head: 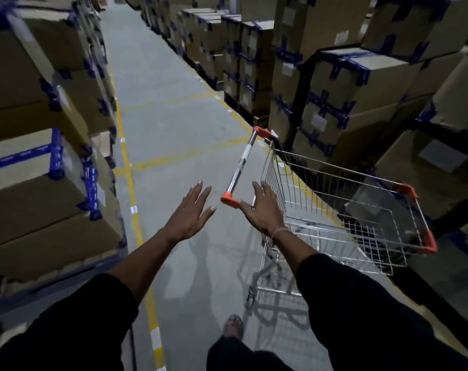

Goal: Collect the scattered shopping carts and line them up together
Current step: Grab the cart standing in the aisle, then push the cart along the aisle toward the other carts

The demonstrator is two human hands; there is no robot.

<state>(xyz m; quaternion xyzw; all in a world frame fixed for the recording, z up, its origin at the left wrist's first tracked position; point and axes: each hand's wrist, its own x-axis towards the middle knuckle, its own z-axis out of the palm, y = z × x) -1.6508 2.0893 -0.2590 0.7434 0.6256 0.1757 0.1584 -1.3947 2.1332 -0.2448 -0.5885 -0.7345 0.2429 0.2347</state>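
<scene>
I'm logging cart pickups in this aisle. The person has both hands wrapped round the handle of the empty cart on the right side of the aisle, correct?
Not quite. The head view shows neither hand wrapped round the handle: the left hand is open in the air beside it, and the right hand reaches with straight fingers at its near orange end. The cart is empty and on the right side of the aisle.

One shopping cart (342, 210) stands in the aisle, and two hands, left (191, 210) and right (263, 210), reach out; one foot (233, 326) shows (stacked boxes (342, 84) too many to count).
</scene>
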